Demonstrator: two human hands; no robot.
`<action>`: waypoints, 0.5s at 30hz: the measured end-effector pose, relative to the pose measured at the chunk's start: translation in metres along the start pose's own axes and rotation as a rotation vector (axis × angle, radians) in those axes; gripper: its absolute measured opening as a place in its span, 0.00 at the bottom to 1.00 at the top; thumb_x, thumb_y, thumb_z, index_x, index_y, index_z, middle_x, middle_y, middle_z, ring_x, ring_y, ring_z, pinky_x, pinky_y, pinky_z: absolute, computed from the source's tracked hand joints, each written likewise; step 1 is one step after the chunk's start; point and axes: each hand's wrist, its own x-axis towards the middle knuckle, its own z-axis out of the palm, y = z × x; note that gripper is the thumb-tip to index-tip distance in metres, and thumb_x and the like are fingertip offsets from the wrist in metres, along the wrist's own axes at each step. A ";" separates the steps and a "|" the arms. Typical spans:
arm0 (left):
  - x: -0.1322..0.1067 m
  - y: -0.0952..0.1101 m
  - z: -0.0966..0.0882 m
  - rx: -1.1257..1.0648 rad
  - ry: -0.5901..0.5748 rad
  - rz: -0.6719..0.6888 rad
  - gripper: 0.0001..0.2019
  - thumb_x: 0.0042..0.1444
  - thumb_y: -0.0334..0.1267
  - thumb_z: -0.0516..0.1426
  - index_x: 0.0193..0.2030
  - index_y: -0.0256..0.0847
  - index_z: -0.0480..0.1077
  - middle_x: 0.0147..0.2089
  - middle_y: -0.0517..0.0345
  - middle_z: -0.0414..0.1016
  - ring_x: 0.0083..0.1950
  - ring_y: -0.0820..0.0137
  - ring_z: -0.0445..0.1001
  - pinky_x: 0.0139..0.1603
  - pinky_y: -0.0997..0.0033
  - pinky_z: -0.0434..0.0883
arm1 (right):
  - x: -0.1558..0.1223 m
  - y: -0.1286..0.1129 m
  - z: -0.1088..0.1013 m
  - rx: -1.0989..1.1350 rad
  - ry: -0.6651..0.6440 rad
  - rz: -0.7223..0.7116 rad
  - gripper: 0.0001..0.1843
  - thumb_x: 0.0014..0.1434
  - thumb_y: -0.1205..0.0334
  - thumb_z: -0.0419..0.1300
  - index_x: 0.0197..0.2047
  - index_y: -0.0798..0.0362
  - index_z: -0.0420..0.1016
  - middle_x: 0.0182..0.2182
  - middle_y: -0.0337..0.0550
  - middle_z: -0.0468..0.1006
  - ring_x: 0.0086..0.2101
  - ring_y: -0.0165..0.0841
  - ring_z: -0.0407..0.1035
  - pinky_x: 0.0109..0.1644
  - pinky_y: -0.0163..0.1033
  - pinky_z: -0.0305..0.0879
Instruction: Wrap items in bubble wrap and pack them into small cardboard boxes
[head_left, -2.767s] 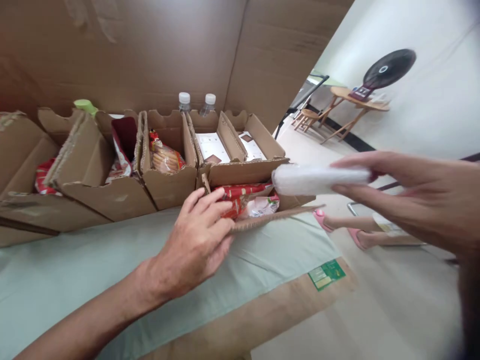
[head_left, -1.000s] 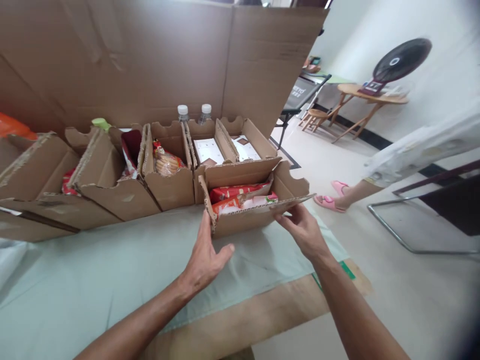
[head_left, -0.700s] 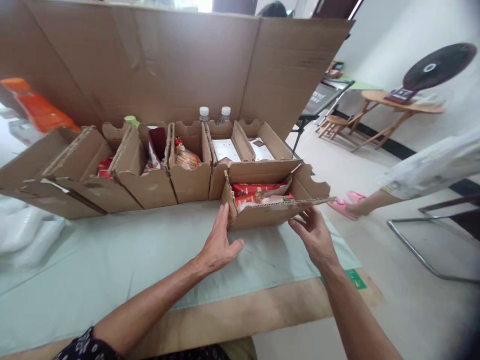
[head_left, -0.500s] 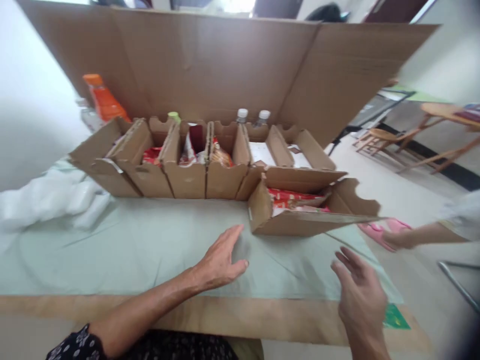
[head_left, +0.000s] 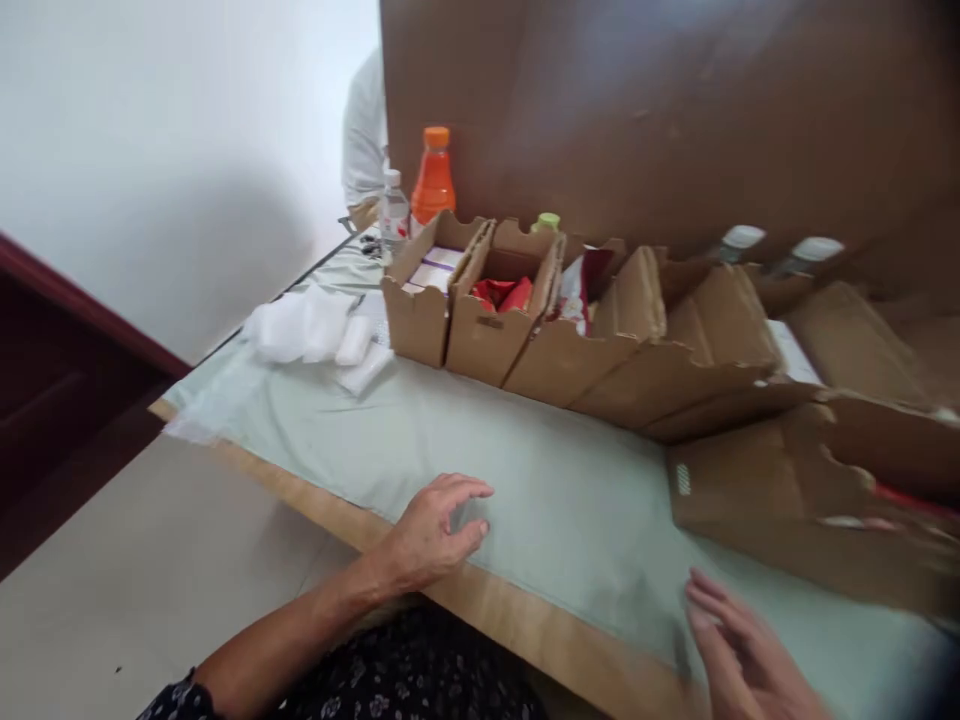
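My left hand (head_left: 435, 530) hovers over the front edge of the cloth-covered table, thumb and fingers apart, with nothing in it. At the lower right, my right hand (head_left: 742, 640) is held over the cloth, fingers extended and somewhat blurred, also without anything in it. Closest to the right hand lies a cardboard box (head_left: 757, 480) set apart in front of the others, with red packets partly visible inside. Behind stands a row of open cardboard bins: one holds white-and-purple boxes (head_left: 435, 270), another a red packet (head_left: 502, 294), another a white and dark red bag (head_left: 574, 290).
White foam-like wraps (head_left: 315, 325) lie on the table's left part. An orange bottle (head_left: 433, 180) and a clear bottle (head_left: 393, 210) stand behind the bins, before a tall cardboard panel (head_left: 637, 110). Part of a person in a white sleeve (head_left: 365, 135) shows behind the panel.
My view has swung left, so the wall and the table's left end now show. Both hands stay empty; the left fingers are more curved than before. The boxes appear to stand where they were.
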 end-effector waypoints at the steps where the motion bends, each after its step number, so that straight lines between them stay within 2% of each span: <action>1: 0.001 0.005 0.003 -0.007 -0.026 0.026 0.21 0.58 0.36 0.57 0.58 0.43 0.77 0.62 0.47 0.78 0.59 0.55 0.77 0.34 0.66 0.78 | 0.005 -0.002 -0.009 -0.012 0.037 0.039 0.19 0.57 0.37 0.62 0.39 0.42 0.82 0.55 0.49 0.82 0.57 0.60 0.74 0.67 0.71 0.63; 5: 0.014 0.031 0.027 -0.014 -0.168 0.135 0.24 0.60 0.37 0.56 0.63 0.42 0.73 0.67 0.45 0.73 0.63 0.55 0.74 0.32 0.67 0.77 | 0.030 0.018 -0.055 0.161 0.307 0.191 0.19 0.55 0.43 0.66 0.41 0.48 0.81 0.49 0.51 0.83 0.52 0.52 0.76 0.58 0.64 0.73; 7: 0.030 0.043 0.049 -0.010 -0.259 0.175 0.27 0.60 0.38 0.56 0.67 0.41 0.69 0.71 0.43 0.68 0.63 0.53 0.74 0.34 0.65 0.78 | 0.045 0.037 -0.077 0.250 0.450 0.225 0.22 0.51 0.45 0.68 0.44 0.50 0.80 0.48 0.51 0.83 0.51 0.50 0.76 0.53 0.60 0.76; 9: 0.050 0.054 0.078 -0.001 -0.322 0.206 0.31 0.60 0.38 0.56 0.71 0.40 0.65 0.73 0.41 0.65 0.65 0.51 0.73 0.42 0.59 0.80 | 0.062 0.056 -0.094 0.299 0.522 0.229 0.27 0.47 0.46 0.71 0.49 0.51 0.78 0.51 0.51 0.81 0.53 0.49 0.75 0.48 0.55 0.78; 12: 0.087 0.062 0.127 0.001 -0.348 0.211 0.38 0.58 0.39 0.58 0.75 0.39 0.57 0.76 0.39 0.61 0.73 0.46 0.65 0.63 0.46 0.74 | 0.090 0.074 -0.103 0.358 0.492 0.219 0.38 0.45 0.46 0.72 0.59 0.48 0.73 0.62 0.54 0.74 0.58 0.49 0.72 0.43 0.48 0.79; 15: 0.122 0.061 0.171 -0.033 -0.317 0.186 0.46 0.55 0.40 0.60 0.78 0.37 0.47 0.80 0.34 0.51 0.78 0.43 0.56 0.73 0.37 0.62 | 0.115 0.079 -0.101 0.429 0.367 0.162 0.42 0.49 0.46 0.70 0.66 0.44 0.66 0.70 0.54 0.66 0.63 0.48 0.68 0.44 0.45 0.78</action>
